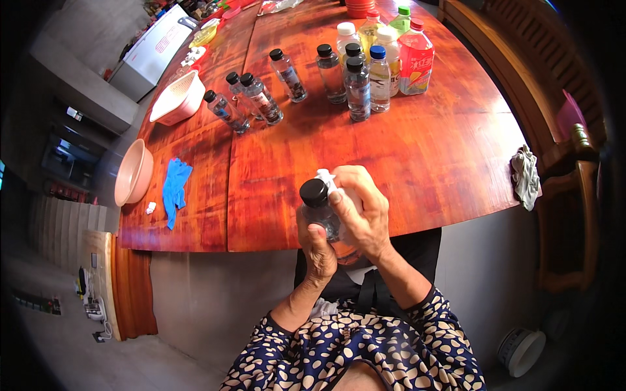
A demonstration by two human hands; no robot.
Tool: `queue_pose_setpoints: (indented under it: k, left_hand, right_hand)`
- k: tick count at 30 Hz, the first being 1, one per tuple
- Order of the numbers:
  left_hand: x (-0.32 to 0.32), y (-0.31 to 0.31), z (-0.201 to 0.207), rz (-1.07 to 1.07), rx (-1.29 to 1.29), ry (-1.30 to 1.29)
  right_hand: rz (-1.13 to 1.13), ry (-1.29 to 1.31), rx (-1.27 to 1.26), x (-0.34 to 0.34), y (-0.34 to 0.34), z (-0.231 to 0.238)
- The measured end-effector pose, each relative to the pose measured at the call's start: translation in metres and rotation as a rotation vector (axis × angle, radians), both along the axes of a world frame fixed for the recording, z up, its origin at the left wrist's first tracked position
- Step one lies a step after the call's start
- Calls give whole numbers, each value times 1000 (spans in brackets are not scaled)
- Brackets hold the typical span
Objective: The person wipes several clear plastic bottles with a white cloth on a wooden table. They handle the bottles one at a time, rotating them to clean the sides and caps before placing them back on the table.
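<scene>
Close to the table's front edge I hold up a clear plastic bottle with a black cap. My left hand is wrapped round its lower left side, thumb lying along the front. A crumpled white tissue is pinched in my right hand and pressed against the bottle's shoulder, just right of the cap. The bottle tilts slightly, and its lower part is mostly covered by my hands. Farther off, several similar black-capped bottles stand on the red-brown wooden table.
Larger bottles, among them a red-labelled one, cluster at the far right. On the left are a pink basket, a pink basin and a blue glove. A grey rag hangs over the right edge, near a wooden bench.
</scene>
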State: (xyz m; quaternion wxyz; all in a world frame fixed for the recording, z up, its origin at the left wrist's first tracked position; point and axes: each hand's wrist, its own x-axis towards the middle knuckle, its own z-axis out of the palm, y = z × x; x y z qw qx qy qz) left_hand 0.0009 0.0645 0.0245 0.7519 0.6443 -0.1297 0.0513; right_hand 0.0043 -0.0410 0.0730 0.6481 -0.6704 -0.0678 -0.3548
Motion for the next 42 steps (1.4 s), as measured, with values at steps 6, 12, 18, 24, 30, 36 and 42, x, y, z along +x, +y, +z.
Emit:
queue_pose_setpoints:
  k: [6, 12, 18, 24, 30, 36, 42]
  left_hand:
    - [8, 16, -36, 67, 104, 21]
    - [1, 12, -8, -121, -26, -3]
    - [-9, 26, -25, -199, 17, 40]
    - [-5, 19, -19, -271, -117, 179]
    - [4, 9, 0, -85, -55, 15]
    - [13, 11, -2, -19, -48, -41]
    - [35, 35, -56, -14, 86, -59]
  right_hand:
    - [-307, -276, -532, -13, 20, 6]
    - [-48, -90, -85, -12, 10, -2]
    - [517, 280, 190, -2, -16, 7]
    - [726, 254, 237, 17, -25, -1]
    - [199, 11, 95, 1, -3, -4]
    - [-260, -203, -285, -13, 24, -24]
    - [-367, -291, -514, -25, 37, -25]
